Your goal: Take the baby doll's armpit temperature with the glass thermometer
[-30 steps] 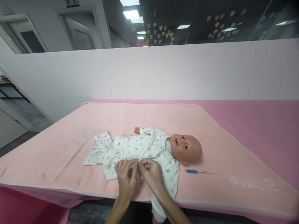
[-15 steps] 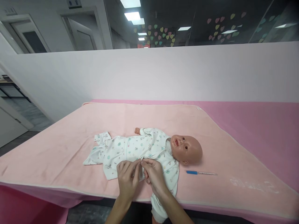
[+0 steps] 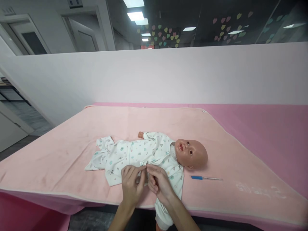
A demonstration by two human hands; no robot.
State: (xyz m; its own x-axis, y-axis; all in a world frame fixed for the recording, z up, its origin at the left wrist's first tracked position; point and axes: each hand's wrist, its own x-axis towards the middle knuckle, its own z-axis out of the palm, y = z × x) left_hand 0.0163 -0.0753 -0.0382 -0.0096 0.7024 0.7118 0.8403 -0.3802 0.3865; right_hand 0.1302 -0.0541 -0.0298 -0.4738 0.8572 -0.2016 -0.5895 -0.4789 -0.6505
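Lettering [image 3: 261, 191] in white, too faint for me to read, marks the blanket [image 3: 60, 147] towards the bench's [image 3: 269, 138] front right corner; one small tag [image 3: 204, 111] sits at the blanket's far edge. One doll [image 3: 192, 154] in a printed outfit [image 3: 141, 149] lies near the front edge, beside one blue-ended stick [image 3: 197, 177]. The left hand [image 3: 132, 183] and right hand [image 3: 160, 183] bring fingertips together at the outfit's front; whether either grips cloth, I can't tell.
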